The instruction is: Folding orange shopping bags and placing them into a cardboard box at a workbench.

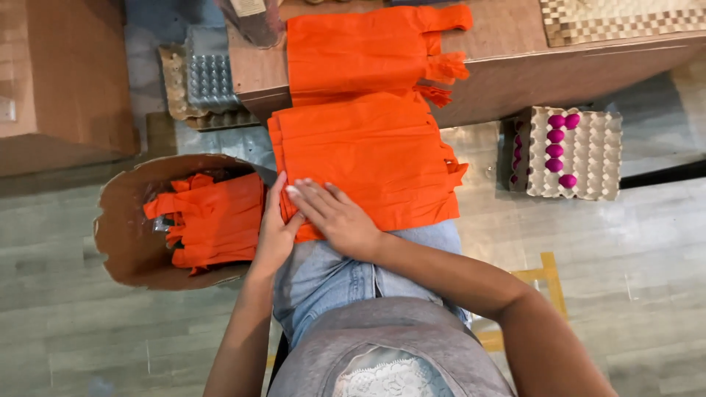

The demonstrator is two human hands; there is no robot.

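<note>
The right hand [340,217] is lying flat, fingers spread, on a stack of orange bags [368,162] on the lap; the left hand [273,234] is gripping its edge. Beside them, a cardboard bin [121,228] is holding more orange bags [213,220]. An egg tray [588,154] is carrying pink eggs [557,149].

We are wearing a grey top [390,345] with a patch of white lace [390,376] set into its front, the lace showing a fine flowery pattern. Below it we are wearing light blue denim jeans [331,276], faded in places, with a stitched seam running down the middle between the legs. Our arms are showing bare from the edge of view down to the wrists, with no sleeves reaching them. Our left hand [273,235] and right hand [338,217] are showing no gloves, and the nails on the right hand are looking pale and fairly long.
</note>
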